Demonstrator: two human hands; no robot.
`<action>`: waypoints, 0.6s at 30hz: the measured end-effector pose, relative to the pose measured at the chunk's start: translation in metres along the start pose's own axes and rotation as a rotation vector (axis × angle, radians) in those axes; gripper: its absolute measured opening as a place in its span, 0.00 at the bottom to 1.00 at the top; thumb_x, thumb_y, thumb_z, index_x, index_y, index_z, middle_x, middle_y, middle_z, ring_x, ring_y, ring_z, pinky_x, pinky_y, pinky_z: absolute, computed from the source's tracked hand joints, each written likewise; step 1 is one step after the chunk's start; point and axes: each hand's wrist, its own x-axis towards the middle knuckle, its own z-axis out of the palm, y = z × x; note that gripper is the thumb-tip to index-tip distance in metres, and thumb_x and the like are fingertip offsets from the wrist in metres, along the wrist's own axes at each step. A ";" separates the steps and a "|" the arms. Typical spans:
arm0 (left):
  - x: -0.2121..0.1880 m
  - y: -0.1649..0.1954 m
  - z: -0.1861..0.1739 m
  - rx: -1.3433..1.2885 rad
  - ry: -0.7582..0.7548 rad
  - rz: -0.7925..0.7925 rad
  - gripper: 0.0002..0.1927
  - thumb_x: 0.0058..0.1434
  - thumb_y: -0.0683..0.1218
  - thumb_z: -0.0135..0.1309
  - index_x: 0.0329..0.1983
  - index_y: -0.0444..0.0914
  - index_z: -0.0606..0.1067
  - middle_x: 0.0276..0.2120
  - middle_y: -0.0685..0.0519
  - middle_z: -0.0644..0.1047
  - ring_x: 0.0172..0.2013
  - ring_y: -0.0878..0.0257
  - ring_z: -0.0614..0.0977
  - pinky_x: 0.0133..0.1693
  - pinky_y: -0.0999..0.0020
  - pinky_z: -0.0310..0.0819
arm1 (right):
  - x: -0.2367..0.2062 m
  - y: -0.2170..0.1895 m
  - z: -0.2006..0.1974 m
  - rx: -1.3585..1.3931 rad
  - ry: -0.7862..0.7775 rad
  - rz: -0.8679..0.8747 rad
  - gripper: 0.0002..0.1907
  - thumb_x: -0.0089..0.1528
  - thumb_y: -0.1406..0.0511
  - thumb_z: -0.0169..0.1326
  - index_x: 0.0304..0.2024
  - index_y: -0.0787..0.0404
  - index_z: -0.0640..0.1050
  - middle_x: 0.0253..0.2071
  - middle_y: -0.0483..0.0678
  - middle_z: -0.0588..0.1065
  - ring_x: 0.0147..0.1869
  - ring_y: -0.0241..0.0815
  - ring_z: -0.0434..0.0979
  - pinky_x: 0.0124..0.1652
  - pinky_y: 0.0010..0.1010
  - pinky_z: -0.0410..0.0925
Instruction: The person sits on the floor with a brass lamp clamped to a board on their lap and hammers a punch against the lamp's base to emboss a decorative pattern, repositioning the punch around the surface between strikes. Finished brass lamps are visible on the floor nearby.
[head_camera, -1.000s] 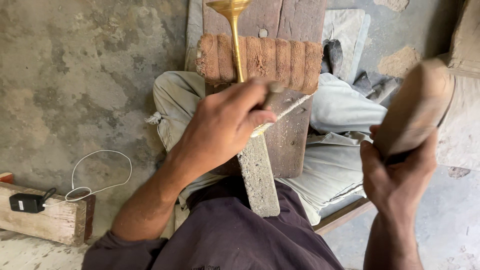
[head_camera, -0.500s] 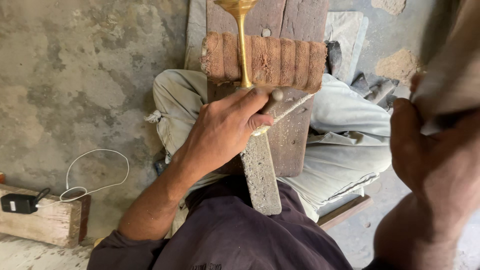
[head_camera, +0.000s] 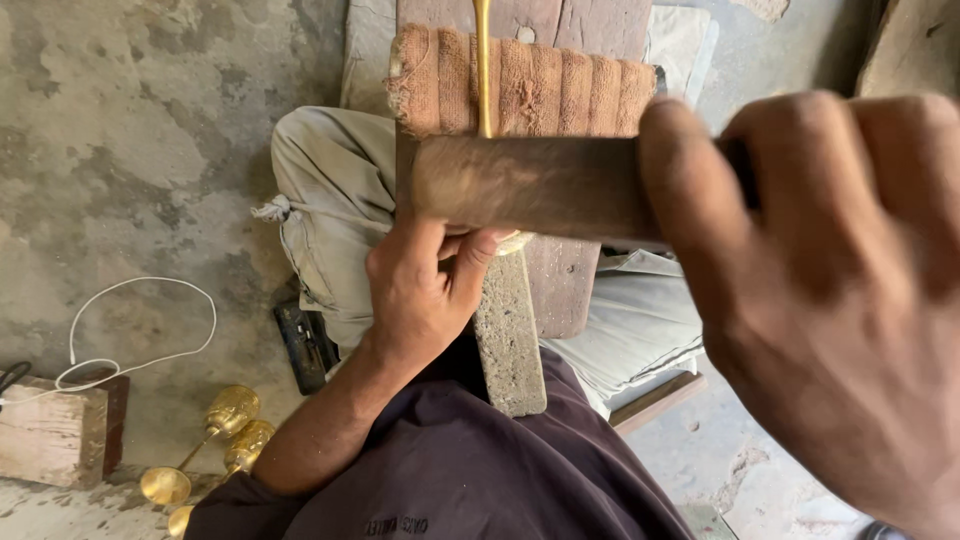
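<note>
My left hand (head_camera: 425, 290) grips the lower end of a thin brass rod-shaped piece (head_camera: 483, 70), which lies over a ribbed, cloth-wrapped block (head_camera: 560, 95) on a wooden plank (head_camera: 560, 290). My right hand (head_camera: 830, 290) is close to the camera, fist shut on the handle of a wooden mallet (head_camera: 530, 185). The mallet's brown head lies across the view just above my left hand and over the rod's lower part. A rough grey stone bar (head_camera: 510, 340) runs from under my left hand toward my lap.
Two brass goblets (head_camera: 215, 440) lie on the concrete floor at lower left beside a wooden block (head_camera: 50, 435) with a white cord (head_camera: 140, 330). A dark small object (head_camera: 305, 345) rests by my leg. A wooden board (head_camera: 655, 400) sticks out under my right leg.
My right hand has swung the mallet from the right side across and down toward the rod and my left hand. The view tilted down, bringing the goblets into sight.
</note>
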 end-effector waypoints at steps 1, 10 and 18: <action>0.001 0.000 0.000 0.147 0.018 0.104 0.10 0.71 0.44 0.57 0.50 0.34 0.72 0.40 0.48 0.82 0.40 0.59 0.87 0.40 0.65 0.86 | -0.007 -0.002 0.003 0.044 -0.022 0.046 0.23 0.65 0.69 0.58 0.63 0.60 0.77 0.41 0.50 0.72 0.37 0.40 0.73 0.36 0.30 0.72; 0.024 -0.003 -0.003 0.114 0.020 0.216 0.10 0.78 0.46 0.53 0.53 0.34 0.72 0.44 0.49 0.80 0.32 0.66 0.83 0.33 0.76 0.82 | -0.079 0.010 0.058 0.440 0.037 0.254 0.29 0.63 0.80 0.56 0.68 0.69 0.72 0.43 0.60 0.76 0.42 0.52 0.80 0.40 0.37 0.75; 0.065 0.000 -0.015 0.024 -0.289 0.372 0.16 0.76 0.49 0.56 0.61 0.42 0.67 0.41 0.54 0.81 0.41 0.67 0.86 0.41 0.76 0.88 | -0.114 0.029 0.127 0.672 0.043 0.420 0.25 0.63 0.76 0.62 0.60 0.79 0.68 0.40 0.66 0.76 0.38 0.53 0.82 0.35 0.36 0.76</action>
